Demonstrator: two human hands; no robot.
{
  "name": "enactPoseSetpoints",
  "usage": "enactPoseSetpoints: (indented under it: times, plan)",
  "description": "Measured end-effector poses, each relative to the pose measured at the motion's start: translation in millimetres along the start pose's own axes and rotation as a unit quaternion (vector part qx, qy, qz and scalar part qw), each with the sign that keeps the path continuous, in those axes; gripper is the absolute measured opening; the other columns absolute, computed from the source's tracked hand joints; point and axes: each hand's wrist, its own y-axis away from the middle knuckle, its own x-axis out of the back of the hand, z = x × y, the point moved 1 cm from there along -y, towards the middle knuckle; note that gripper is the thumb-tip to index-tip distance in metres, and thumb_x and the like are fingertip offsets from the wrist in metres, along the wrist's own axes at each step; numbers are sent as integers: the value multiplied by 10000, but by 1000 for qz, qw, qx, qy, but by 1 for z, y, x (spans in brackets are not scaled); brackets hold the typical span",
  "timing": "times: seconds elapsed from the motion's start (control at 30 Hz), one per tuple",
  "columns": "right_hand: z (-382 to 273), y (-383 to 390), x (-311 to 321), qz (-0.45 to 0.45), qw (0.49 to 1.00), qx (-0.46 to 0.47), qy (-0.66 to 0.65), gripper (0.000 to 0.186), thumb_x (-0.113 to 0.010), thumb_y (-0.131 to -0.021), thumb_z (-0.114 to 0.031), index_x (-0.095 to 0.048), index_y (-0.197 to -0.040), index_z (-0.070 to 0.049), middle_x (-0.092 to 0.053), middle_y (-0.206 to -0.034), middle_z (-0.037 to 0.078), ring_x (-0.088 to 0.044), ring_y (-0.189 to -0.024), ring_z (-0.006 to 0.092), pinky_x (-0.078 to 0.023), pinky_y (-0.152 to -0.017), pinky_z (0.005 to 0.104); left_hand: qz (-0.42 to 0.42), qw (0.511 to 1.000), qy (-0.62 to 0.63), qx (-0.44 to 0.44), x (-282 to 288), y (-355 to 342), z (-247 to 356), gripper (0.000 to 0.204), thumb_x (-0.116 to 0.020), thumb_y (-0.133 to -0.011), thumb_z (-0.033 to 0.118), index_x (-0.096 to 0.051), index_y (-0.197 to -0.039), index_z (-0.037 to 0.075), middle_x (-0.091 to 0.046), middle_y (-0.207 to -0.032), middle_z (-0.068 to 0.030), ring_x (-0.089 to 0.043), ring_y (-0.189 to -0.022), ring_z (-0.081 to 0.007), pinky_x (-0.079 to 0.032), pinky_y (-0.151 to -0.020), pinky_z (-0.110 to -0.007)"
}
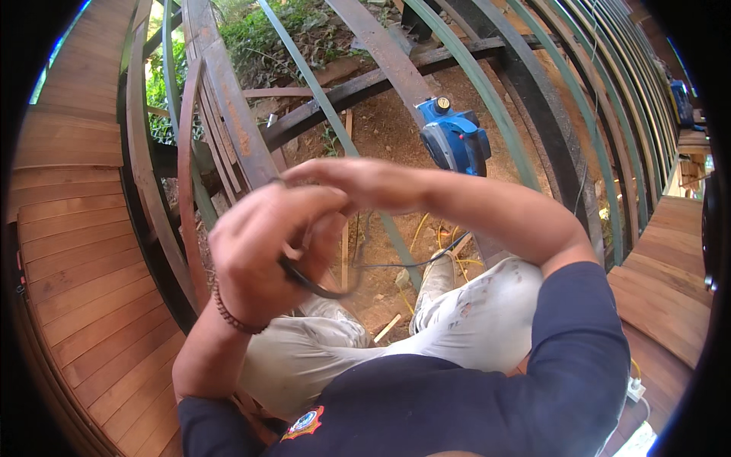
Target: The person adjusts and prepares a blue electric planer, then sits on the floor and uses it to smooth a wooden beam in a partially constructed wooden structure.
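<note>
My left hand (pixel 263 236), a beaded bracelet on its wrist, is raised in front of me with its fingers curled round a black cable (pixel 316 291). The cable hangs from the hand in a loop. Over the left hand's fingers reaches my right hand (pixel 346 183), smeared by motion, so its grip does not show. Beyond my right forearm a blue electric hand planer (pixel 454 137) rests on a long wooden board (pixel 392 57); neither hand touches it.
Dark beams (pixel 388 80) and green-edged joists (pixel 308 72) cross over bare soil, with gaps between them. Laid decking (pixel 91 259) lies at the left, more planks (pixel 666 274) at the right. Yellow cords (pixel 461 263) run by my foot. A white plug connector (pixel 635 390) lies lower right.
</note>
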Motion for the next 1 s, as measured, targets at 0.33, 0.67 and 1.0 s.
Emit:
enactPoseSetpoints:
  times: [0.33, 0.67, 1.0]
  plan:
    - [-3, -33, -7, 59, 968, 188, 154, 167, -571, -926, -24, -707, -1022, -22, -718, -855, 118, -716, -788, 234, -580, -739, 391, -226, 869, 404, 173, 10, 44, -76, 404, -674, -979, 274, -627, -1264, -8, -694, -1200, -159, -668, -1193, -308, -498, -1075, -430]
    - [114, 26, -33, -371, 813, 42, 447, 151, -658, -874, -145, -761, -915, -42, -733, -877, 200, -684, -792, 344, -490, -715, 527, 79, 588, 706, 385, 1, 29, -136, 481, -529, -1116, 348, -513, -1372, -58, -509, -899, -18, -472, -739, -98, -449, -683, -257]
    - [245, 136, 57, -25, 993, 16, 118, 235, -607, -818, -73, -792, -941, 3, -731, -1270, 204, -615, -1285, 328, -497, -1059, 455, 190, 641, 679, 303, 97, 83, -238, 435, -456, -1152, 207, -443, -1468, -93, -363, -825, -6, -376, -707, -103, -364, -629, -250]
